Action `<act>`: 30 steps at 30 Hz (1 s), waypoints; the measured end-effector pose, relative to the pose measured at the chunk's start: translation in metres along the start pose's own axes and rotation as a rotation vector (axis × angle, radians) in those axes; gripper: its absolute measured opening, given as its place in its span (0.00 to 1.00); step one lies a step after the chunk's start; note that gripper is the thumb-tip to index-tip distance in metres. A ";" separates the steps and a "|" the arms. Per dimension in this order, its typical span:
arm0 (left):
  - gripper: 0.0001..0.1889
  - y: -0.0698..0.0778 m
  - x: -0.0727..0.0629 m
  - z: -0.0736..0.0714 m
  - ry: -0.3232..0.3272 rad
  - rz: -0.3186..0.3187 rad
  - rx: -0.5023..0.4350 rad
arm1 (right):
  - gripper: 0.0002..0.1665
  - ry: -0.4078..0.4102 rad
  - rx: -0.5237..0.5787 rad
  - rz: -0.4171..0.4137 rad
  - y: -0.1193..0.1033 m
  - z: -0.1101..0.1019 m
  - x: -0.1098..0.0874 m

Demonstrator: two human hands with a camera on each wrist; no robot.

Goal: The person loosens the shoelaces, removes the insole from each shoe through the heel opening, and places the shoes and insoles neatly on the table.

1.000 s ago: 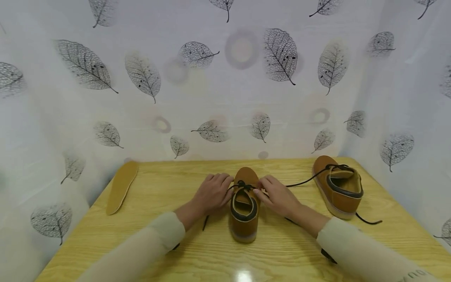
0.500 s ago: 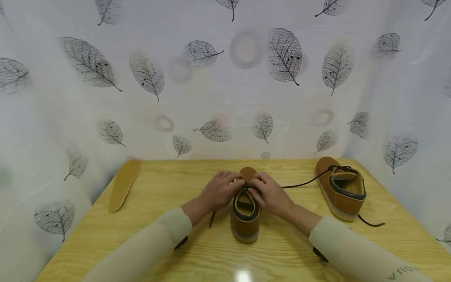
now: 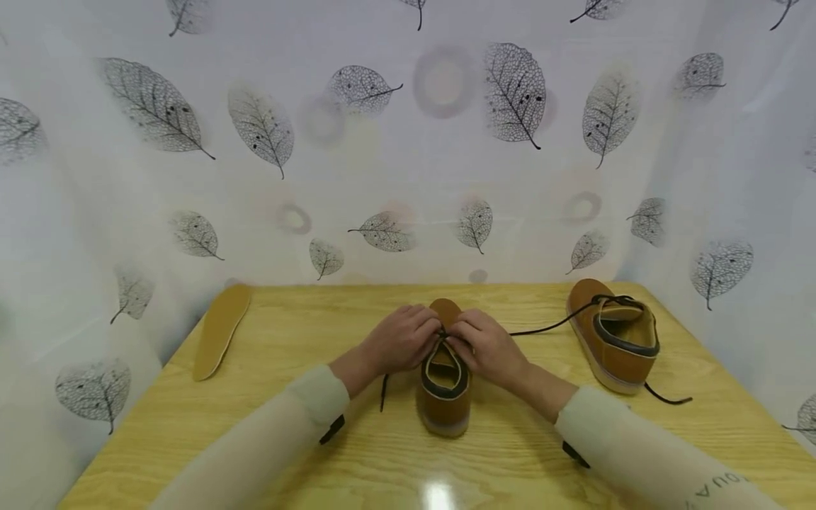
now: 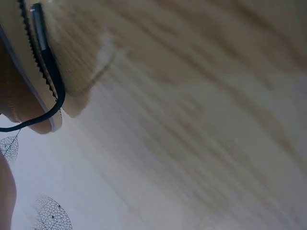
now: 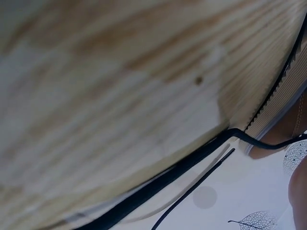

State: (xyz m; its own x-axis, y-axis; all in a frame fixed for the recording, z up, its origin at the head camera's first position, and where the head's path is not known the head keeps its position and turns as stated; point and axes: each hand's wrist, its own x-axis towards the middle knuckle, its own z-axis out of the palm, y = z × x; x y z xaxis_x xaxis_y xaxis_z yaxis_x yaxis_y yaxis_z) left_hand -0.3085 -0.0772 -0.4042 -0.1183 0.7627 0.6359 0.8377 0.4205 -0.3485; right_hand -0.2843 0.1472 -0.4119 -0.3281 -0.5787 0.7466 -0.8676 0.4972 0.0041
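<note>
A brown lace-up shoe (image 3: 444,411) stands mid-table, its toe pointing away and its dark-collared opening toward me. Over its laces both hands meet, fingers bent in close together. My left hand (image 3: 404,340) pinches the black shoelace (image 3: 443,334) from the left side, while my right hand (image 3: 489,348) pinches it from the right. The fingers hide most of the knot area. One lace end (image 4: 53,72) hangs beside the shoe's sole (image 4: 29,62) in the left wrist view. On the other side, a lace (image 5: 168,181) runs off past the sole (image 5: 280,103).
To the right rests a second brown shoe (image 3: 627,368), a long black lace trailing left from it and a short end near its heel. A tan insole (image 3: 220,333) lies at the table's left edge. Behind the wooden table (image 3: 306,453) hangs a leaf-print curtain (image 3: 395,163).
Both hands have come inward from the shoe's sides to meet above its laces. Over the last half second they have stayed almost in place there.
</note>
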 end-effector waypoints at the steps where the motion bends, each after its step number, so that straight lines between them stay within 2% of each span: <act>1: 0.05 0.000 0.000 0.001 0.007 0.007 0.000 | 0.05 0.001 -0.003 -0.010 0.000 -0.001 0.000; 8: 0.09 0.000 -0.002 0.002 0.128 0.074 0.022 | 0.05 -0.008 -0.048 -0.068 -0.002 -0.002 0.000; 12: 0.08 0.000 -0.002 0.002 0.180 0.081 0.019 | 0.10 -0.003 -0.080 -0.106 -0.003 -0.001 0.001; 16: 0.06 0.000 -0.001 0.002 0.188 0.057 -0.008 | 0.10 0.010 -0.098 -0.127 -0.001 0.000 0.002; 21: 0.04 0.002 0.001 0.005 0.183 0.020 -0.046 | 0.03 0.016 -0.135 -0.132 0.000 -0.001 0.005; 30: 0.05 0.002 -0.001 0.006 0.176 0.012 -0.072 | 0.05 0.001 -0.173 -0.099 -0.003 0.000 0.004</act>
State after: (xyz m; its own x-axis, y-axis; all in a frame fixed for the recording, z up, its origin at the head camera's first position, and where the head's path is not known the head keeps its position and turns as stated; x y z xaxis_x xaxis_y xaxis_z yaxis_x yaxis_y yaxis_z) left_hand -0.3093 -0.0743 -0.4096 -0.0188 0.6672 0.7447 0.8753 0.3710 -0.3102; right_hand -0.2833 0.1438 -0.4091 -0.2440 -0.6294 0.7378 -0.8183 0.5419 0.1916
